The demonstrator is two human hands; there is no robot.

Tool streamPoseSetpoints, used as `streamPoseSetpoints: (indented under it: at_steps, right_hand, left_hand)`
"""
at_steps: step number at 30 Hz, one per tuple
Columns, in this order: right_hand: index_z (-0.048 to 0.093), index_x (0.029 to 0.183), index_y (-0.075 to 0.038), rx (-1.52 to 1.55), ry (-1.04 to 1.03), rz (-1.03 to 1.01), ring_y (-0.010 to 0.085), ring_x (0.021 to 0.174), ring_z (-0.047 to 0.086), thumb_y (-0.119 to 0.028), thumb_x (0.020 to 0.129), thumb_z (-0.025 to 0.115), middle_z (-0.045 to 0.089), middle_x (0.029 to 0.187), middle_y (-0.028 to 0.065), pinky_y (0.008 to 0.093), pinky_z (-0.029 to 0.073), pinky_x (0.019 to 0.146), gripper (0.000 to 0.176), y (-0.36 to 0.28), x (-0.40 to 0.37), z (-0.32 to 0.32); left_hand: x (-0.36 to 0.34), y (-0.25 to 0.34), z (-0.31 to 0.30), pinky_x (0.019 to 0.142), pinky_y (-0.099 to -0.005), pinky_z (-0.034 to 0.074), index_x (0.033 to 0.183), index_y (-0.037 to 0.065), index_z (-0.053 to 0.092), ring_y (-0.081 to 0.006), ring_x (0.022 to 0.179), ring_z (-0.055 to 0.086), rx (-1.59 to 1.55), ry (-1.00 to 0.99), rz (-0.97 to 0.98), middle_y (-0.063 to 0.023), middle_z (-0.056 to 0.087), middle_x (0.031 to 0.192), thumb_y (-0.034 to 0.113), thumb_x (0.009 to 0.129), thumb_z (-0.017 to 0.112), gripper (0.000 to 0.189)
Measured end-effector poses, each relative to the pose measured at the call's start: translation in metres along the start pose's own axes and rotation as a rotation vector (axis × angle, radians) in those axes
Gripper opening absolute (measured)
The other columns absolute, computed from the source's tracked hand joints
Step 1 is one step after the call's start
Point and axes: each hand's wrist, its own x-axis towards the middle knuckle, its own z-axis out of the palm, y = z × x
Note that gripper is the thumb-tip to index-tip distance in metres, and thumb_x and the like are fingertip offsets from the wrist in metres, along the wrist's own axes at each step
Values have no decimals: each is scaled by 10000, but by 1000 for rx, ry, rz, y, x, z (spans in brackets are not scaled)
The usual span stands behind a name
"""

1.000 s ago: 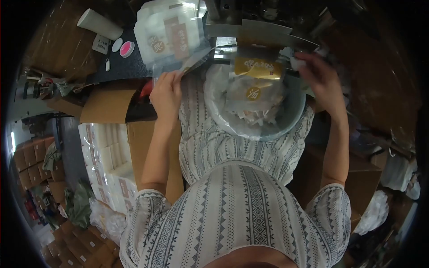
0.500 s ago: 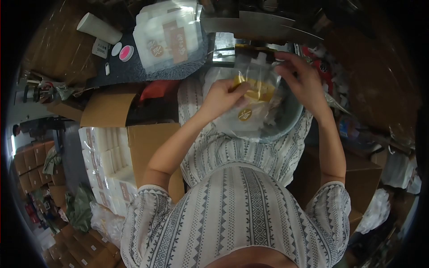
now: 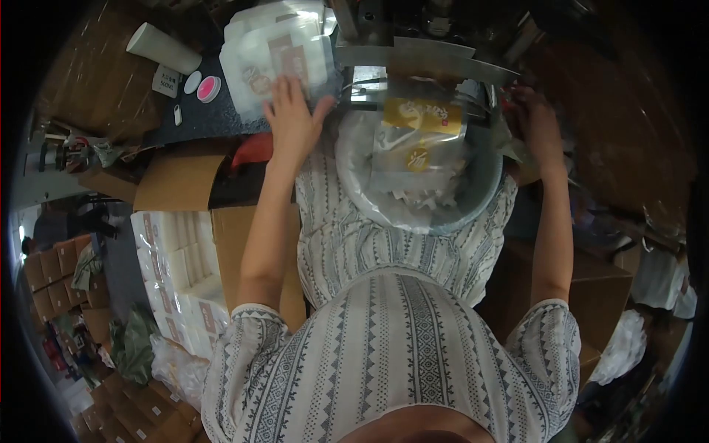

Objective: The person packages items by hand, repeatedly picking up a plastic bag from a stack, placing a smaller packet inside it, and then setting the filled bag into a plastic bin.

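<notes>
My left hand (image 3: pixel 292 122) lies with spread fingers on the front of a stack of clear plastic pouches (image 3: pixel 295 48) with brown-and-pink print. A clear pouch with a yellow band and gold round mark (image 3: pixel 419 140) hangs upright at a metal machine (image 3: pixel 436 55), held by neither hand. Below and behind it, between my knees, is a grey-blue bucket (image 3: pixel 487 188) lined with clear plastic, with pale scraps inside. Off to the right, my right hand (image 3: pixel 539 125) is in dim light beside something red; its fingertips are blurred and partly hidden.
On the dark cloth at left are a white cup (image 3: pixel 162 46), a pink-topped round tin (image 3: pixel 209 88) and a small label card (image 3: pixel 167 80). An open carton (image 3: pixel 255 244) with packed white pouches stands at my left. Another carton (image 3: pixel 583 295) is at my right.
My left hand has let go of the yellow-banded pouch and moved up-left to the stack. My right hand has moved right, away from the pouch, which now hangs at the machine.
</notes>
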Motion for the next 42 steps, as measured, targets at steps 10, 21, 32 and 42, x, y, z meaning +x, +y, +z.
streamPoseSetpoints:
  at_steps: [10, 21, 32, 42]
  right_hand:
    - [524, 1010, -29, -203, -40, 378, 397, 909, 612, -271, 874, 600, 637, 944, 206, 475, 483, 746, 288, -9, 13, 6]
    - [516, 1052, -68, -203, -82, 330, 393, 895, 609, -194, 886, 568, 632, 912, 206, 452, 481, 753, 215, 0, 20, 4]
    - [579, 952, -48, 911, -135, 218, 182, 885, 648, -128, 824, 677, 671, 951, 106, 299, 497, 763, 181, -101, -4, -32]
    - [573, 974, -16, 833, -163, 115, 229, 982, 645, -165, 831, 687, 669, 1040, 111, 328, 498, 814, 236, -135, -4, -12]
  left_hand:
    - [-20, 0, -28, 930, -414, 398, 1164, 60, 569, -311, 1057, 549, 37, -164, 27, -127, 585, 1153, 35, 722, 631, 447]
    - [-15, -2, -44, 876, -396, 425, 998, 102, 661, -262, 857, 620, -15, -124, 55, -83, 653, 923, 100, 828, 611, 177]
    - [-24, 58, -83, 573, -373, 474, 919, 70, 653, -327, 695, 605, -368, -131, -104, -108, 622, 805, 82, 809, 639, 112]
    - [-14, 105, -52, 543, -316, 473, 891, 9, 660, -211, 622, 639, -979, -566, -274, -98, 639, 714, 148, 867, 631, 144]
